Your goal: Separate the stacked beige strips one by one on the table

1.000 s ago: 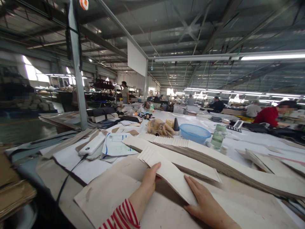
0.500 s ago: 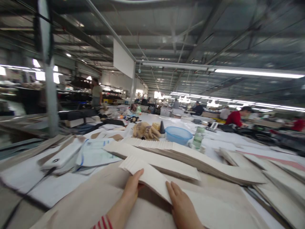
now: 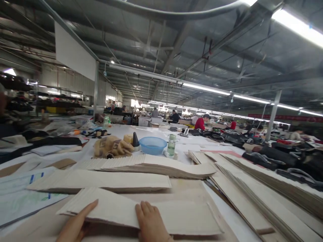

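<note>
A fanned stack of cream-white flat strips point(image 3: 113, 206) lies in front of me, its left part raised off the sheet below; I cannot tell whether the strips are card or cloth. My left hand point(image 3: 77, 222) grips the front edge near the left end, thumb on top and fingers hidden underneath. Closer to the middle, my right hand point(image 3: 150, 220) is closed over the front edge, its fingers together on the top face and its thumb out of sight. Just behind lie a second stack of strips point(image 3: 106, 179) and a longer, wavy stack point(image 3: 161, 165).
Beyond the stacks are patterned tan work gloves point(image 3: 111, 146), a dark cone point(image 3: 135, 139), a blue basin point(image 3: 152, 145) and a green bottle point(image 3: 171, 145). More layered strips point(image 3: 242, 188) cover the right side. A printed plastic bag point(image 3: 22, 191) lies left. Co-workers sit farther off.
My view has swung to the right. The raised stack lies flatter and straighter, its right part showing fully. Both hands stay on its front edge.
</note>
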A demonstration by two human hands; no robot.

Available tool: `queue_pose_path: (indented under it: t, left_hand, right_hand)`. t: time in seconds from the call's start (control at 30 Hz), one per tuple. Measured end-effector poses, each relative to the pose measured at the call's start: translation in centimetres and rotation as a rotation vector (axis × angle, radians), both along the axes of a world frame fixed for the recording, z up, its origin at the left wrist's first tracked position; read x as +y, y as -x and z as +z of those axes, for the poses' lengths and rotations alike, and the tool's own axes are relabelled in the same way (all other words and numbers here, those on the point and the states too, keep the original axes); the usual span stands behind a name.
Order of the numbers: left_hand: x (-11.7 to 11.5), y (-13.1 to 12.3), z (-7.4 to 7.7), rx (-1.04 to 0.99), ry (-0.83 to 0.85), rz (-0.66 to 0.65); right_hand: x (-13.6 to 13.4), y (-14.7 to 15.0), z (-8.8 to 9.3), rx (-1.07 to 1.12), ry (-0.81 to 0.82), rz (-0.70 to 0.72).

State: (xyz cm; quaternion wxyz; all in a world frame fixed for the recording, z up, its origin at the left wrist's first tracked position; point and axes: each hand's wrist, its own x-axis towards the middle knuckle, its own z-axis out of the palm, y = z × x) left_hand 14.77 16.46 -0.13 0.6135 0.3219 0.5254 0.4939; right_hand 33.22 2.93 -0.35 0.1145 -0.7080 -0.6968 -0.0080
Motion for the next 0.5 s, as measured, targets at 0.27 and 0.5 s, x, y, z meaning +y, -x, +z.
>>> queue_pose_path:
  t: [0.27, 0.5]
  left_hand:
    - [6.3, 6.2, -1.8, 0.435, -0.228, 0.095]
    - [10.6, 8.9, -1.6, 0.804, -0.330, 0.119]
  right_hand:
    - [-1.1, 0.2, -0.2, 0.070, 0.027, -0.006]
    - [-0.8, 0.2, 0.7, -0.017, 0.076, 0.000]
